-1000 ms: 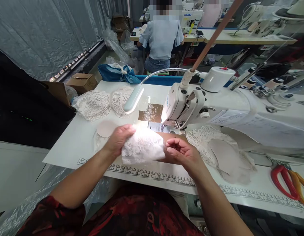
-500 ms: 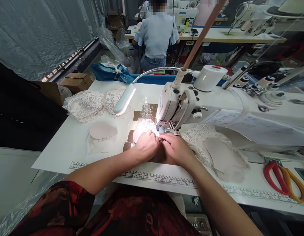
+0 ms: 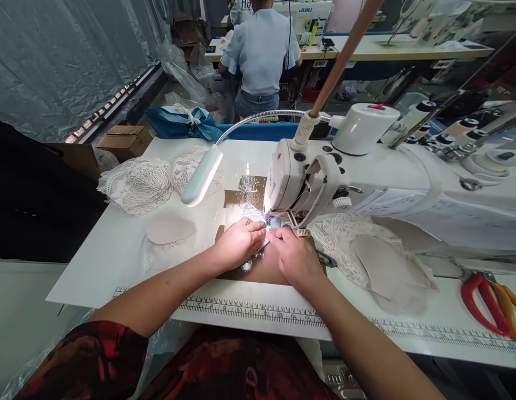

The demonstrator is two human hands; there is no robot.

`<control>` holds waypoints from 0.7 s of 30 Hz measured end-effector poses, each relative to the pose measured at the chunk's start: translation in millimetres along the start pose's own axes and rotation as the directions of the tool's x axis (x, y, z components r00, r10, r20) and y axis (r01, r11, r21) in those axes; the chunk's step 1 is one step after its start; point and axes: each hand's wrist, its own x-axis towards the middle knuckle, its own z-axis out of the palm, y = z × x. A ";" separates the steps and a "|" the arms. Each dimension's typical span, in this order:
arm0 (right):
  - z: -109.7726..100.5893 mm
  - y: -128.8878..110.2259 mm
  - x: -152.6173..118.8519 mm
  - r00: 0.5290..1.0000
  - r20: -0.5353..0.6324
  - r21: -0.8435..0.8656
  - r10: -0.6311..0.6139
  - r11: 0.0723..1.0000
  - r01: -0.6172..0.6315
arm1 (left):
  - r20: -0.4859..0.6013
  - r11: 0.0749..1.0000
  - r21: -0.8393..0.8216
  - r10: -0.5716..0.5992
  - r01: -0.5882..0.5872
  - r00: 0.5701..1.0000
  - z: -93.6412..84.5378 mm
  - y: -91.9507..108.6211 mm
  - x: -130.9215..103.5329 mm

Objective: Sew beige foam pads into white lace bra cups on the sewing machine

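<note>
White lace fabric (image 3: 244, 212) lies under the lit needle area of the white sewing machine (image 3: 283, 172). My left hand (image 3: 241, 243) rests flat on this fabric, fingers stretched toward the presser foot. Just right of it, my right hand (image 3: 297, 258) pinches the fabric's near edge between thumb and forefinger, close to the needle. A dark green looped handle (image 3: 326, 258) sticks out beyond my right hand; whether the hand touches it is unclear. Brown tape-covered board (image 3: 258, 272) lies beneath both hands.
Lace pieces (image 3: 137, 183) and a beige oval pad (image 3: 170, 228) lie to the left. More lace with beige pads (image 3: 370, 266) is at right, near red-and-orange-handled scissors (image 3: 487, 305). A lamp (image 3: 202, 175) arches overhead. A person (image 3: 262, 55) sits ahead.
My left hand has gone from a closed grip to lying flatter, slightly left. The fabric has shifted under the needle. The dark green handle now shows beside my right hand.
</note>
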 end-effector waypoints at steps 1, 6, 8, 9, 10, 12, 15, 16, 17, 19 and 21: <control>0.2 -0.1 1.5 1.000 0.004 -0.009 0.010 1.000 -0.010 | -0.012 1.000 0.004 0.002 -0.002 1.000 1.6 -2.6 0.9; -0.1 -1.8 7.4 0.995 0.043 -0.023 0.093 0.995 -0.092 | -0.075 0.998 0.016 0.064 -0.063 0.995 3.5 -14.7 7.0; -0.2 -3.2 8.2 0.994 0.050 -0.022 0.101 0.995 -0.100 | -0.086 0.996 0.012 0.091 -0.091 0.992 3.0 -18.7 9.0; -0.2 -3.9 8.3 0.994 0.047 -0.020 0.097 0.995 -0.096 | -0.090 0.994 0.009 0.108 -0.108 0.990 2.8 -20.5 9.6; -0.2 -4.5 8.3 0.995 0.040 -0.017 0.091 0.996 -0.091 | -0.093 0.992 0.005 0.126 -0.126 0.988 2.7 -22.3 10.1; 0.1 -5.2 8.1 0.996 0.025 -0.011 0.082 0.997 -0.082 | -0.094 0.988 0.000 0.155 -0.156 0.983 2.8 -25.9 10.5; 1.0 -4.7 8.1 0.997 0.009 -0.002 0.071 0.998 -0.071 | -0.091 0.986 -0.010 0.163 -0.164 0.982 3.8 -30.9 11.2; 1.5 -4.1 8.0 0.998 0.000 -0.002 0.065 0.998 -0.065 | -0.088 0.987 -0.015 0.158 -0.160 0.983 4.3 -32.3 11.6; 2.1 -3.4 7.8 0.998 -0.012 -0.001 0.059 0.998 -0.059 | -0.084 0.988 -0.019 0.151 -0.153 0.985 4.8 -33.4 12.1; 3.7 -1.7 7.0 0.998 -0.048 0.005 0.038 0.999 -0.038 | -0.076 0.991 -0.018 0.130 -0.132 0.989 5.6 -34.3 13.2; 5.5 0.0 5.6 0.996 -0.088 0.022 0.015 1.000 -0.013 | -0.068 0.995 -0.004 0.098 -0.099 0.993 6.2 -33.5 14.3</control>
